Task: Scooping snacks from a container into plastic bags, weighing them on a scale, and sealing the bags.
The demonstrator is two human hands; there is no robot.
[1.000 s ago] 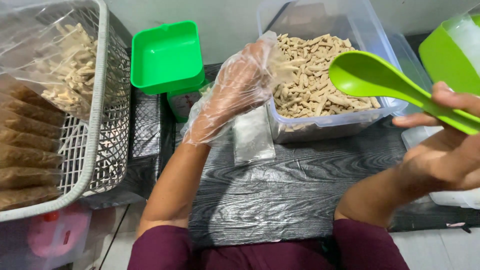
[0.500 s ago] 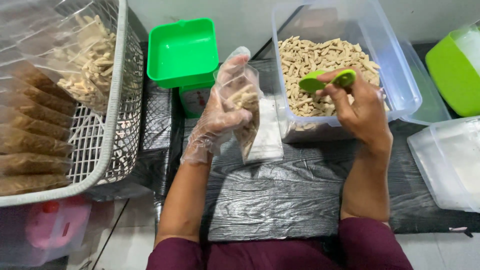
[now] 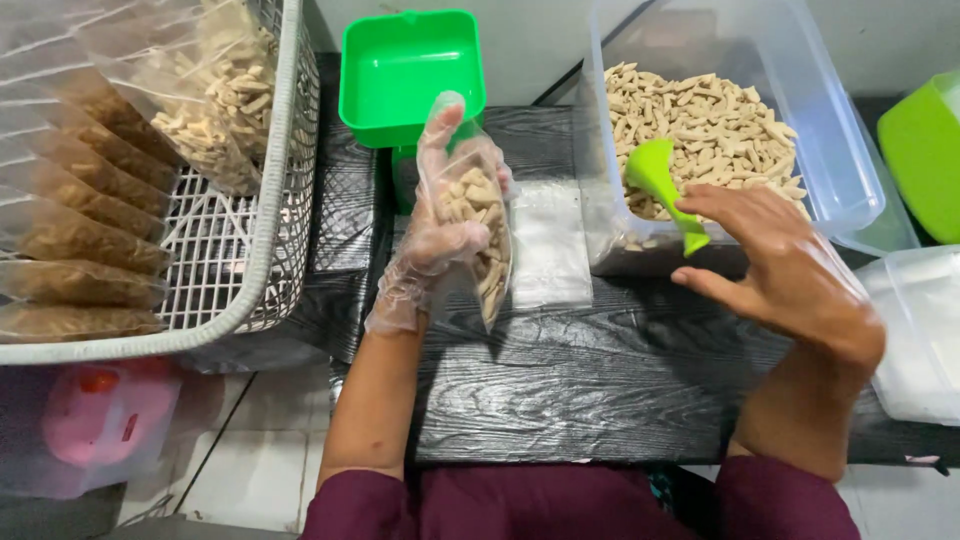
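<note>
Though gripping the green scoop [image 3: 660,185] half a second ago, now lets it lie on the pale snack sticks [image 3: 720,130] in the clear plastic tub [image 3: 850,170], upper right of the frame, handle toward the near wall. Spreads the right hand [image 3: 780,270] wide at centre right, just beside that handle, clasping nothing. Keeps the gloved left hand [image 3: 435,235] closed round a clear bag [image 3: 480,235], part-filled with sticks and upright at centre frame, above the black wood-grain table [image 3: 580,380] and just below the green scale tray [image 3: 410,70]. Leaves flat empty bags [image 3: 550,250] between bag and tub. Points to scooping paused, with the bag already loaded.
</note>
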